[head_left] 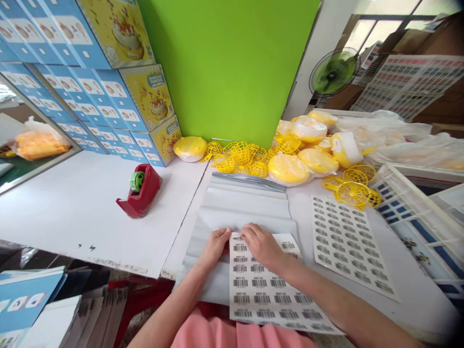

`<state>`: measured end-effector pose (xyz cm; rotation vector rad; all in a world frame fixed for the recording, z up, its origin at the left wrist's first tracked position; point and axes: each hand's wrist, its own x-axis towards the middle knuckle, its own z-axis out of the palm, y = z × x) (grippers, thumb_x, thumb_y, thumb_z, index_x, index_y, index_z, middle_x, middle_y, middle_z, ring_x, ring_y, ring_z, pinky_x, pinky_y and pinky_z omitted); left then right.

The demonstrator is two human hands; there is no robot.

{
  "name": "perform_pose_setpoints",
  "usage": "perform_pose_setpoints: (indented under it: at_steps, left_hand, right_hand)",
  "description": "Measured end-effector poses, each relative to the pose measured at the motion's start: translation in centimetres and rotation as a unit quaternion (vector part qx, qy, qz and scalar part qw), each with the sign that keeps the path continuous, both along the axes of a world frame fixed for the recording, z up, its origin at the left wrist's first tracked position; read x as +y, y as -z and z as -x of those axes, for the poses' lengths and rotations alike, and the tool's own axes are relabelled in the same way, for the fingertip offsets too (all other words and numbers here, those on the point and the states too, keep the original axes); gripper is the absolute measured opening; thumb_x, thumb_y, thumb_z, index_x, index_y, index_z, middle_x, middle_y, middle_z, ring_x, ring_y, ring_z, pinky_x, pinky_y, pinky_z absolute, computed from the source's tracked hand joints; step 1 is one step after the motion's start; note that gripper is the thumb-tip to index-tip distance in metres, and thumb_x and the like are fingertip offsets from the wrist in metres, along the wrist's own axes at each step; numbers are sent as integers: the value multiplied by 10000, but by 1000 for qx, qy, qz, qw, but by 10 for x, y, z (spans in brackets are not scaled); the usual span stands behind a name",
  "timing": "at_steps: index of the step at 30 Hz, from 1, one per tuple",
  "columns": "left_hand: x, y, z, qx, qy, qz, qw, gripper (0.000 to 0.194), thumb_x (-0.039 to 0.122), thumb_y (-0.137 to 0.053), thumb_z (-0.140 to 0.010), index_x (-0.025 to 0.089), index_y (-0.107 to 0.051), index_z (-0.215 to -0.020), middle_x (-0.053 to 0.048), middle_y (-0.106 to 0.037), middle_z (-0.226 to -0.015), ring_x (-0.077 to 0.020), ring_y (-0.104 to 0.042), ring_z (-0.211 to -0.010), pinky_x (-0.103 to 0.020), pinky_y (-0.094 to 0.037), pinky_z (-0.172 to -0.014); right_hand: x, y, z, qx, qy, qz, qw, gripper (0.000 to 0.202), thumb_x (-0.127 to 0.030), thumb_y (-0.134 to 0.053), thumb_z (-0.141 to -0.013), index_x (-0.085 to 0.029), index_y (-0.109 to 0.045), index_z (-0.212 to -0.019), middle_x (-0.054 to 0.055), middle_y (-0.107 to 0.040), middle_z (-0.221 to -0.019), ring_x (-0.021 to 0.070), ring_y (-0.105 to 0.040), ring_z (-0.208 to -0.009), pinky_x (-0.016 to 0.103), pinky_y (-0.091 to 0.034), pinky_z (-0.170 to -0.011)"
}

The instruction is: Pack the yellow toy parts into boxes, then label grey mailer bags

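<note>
A white sheet of barcode labels (259, 295) lies over a stack of grey plastic mailer bags (250, 200) at the table's front edge. My left hand (216, 246) pinches the sheet's top left corner between thumb and fingers. Close beside it, my right hand (261, 245) is closed at the sheet's top edge, fingertips on the first label; whether a label is between them is too small to tell. A second barcode sheet (350, 244) lies flat on the table to the right.
Blue and yellow boxes (145, 96) are stacked at the back left, near a red tape dispenser (142, 193). Yellow strainers (241, 157) and wrapped yellow bowls (288, 168) line the green panel (232, 67). A white crate (416, 212) stands at the right.
</note>
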<state>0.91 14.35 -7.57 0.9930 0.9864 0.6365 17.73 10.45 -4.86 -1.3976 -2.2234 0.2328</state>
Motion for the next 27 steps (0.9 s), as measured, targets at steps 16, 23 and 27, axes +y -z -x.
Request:
perform_pose_setpoints:
  at_steps: [16,23,27]
  left_hand:
    - [2,13,1,101,23,-115,988,497,610,-495,-869,188,-413,-621,71,-376,-548,-77,-348,-480,-230,-294,-488]
    - [2,13,1,116,28,-127,985,513,640,-465,-865,193,-408,-620,71,-354,-543,-81,-337,-482,-237,-295,-495]
    - [2,10,2,122,30,-129,984,521,655,-464,-855,195,-401,-620,71,-350,-545,-80,-330,-485,-238,-286,-496]
  right_hand:
    - [123,-6,-61,21,136,222,965,109,-121,-610,-767,-158,-661,-677,54,-680,-821,197,-612,-868,256,-447,-773]
    - [133,3,-60,-24,106,254,961,124,-142,-608,-815,-143,-631,-693,15,-668,-748,143,-601,-744,276,-453,-735]
    - [133,6,-59,-15,118,258,959,144,-122,-616,-794,-150,-621,-652,23,-652,-731,157,-600,-781,272,-446,-755]
